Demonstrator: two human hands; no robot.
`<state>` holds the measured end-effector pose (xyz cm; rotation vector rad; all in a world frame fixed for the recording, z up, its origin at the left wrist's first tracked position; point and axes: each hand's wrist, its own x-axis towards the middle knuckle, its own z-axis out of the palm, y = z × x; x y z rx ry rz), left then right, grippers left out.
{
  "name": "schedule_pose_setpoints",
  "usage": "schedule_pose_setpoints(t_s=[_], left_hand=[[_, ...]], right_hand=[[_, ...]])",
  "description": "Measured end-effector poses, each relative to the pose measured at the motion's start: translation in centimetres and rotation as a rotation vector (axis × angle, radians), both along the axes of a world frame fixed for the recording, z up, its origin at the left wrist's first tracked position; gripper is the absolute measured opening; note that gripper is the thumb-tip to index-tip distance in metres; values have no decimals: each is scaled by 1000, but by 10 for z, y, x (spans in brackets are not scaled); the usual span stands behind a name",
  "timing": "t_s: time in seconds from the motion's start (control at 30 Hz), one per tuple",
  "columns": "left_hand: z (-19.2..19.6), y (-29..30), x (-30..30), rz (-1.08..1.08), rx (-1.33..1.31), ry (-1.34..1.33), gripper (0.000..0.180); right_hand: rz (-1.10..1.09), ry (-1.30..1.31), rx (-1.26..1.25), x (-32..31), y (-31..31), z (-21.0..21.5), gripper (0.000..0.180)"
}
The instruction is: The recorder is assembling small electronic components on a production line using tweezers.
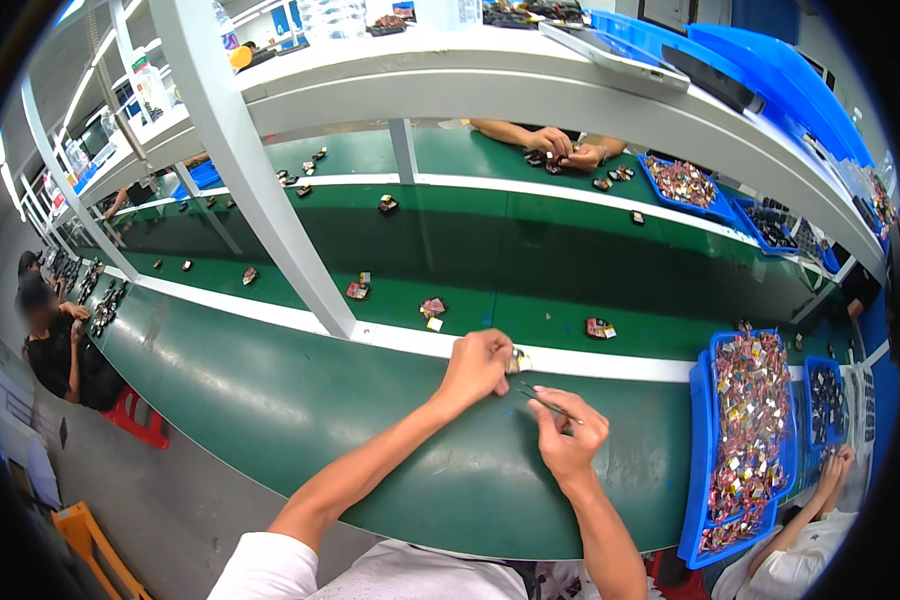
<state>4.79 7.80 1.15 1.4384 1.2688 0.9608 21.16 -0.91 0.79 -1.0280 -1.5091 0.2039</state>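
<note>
Two bare hands work above the green workbench (300, 400), close to its white far edge. Left hand (475, 367) pinches a small component (518, 361) between its fingertips; right hand (567, 432) grips thin tweezers (548, 403), tips just beside it. One blue tray (698, 450) of similar parts sits at the bench's right end.

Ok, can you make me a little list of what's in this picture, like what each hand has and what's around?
left hand: pinches a small part at the white edge strip
right hand: holds thin tweezers, tips pointing toward the part
surface: green workbench
to the right: blue tray full of small red and gold pieces
conveyor belt: a few small pieces spread along it
other people: hands working across the belt; more workers at far left and lower right
</note>
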Motion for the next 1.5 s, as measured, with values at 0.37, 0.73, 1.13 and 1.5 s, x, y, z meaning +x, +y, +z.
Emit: schedule_pose_setpoints(t_s=[0.37, 0.73, 1.13, 1.5], left_hand=[[6, 100, -47, 188, 586, 834, 21], [12, 108, -143, -109, 410, 900, 17], [38, 17, -117, 79, -7, 61, 17], [3, -65, -37, -7, -79, -206, 14]], right_hand=[[-3, -28, 17, 3, 1, -5, 17], [56, -73, 53, -4, 2, -7, 18], [110, 53, -232, -5, -8, -10, 15], [347, 532, -527, -2, -7, -7, 14]])
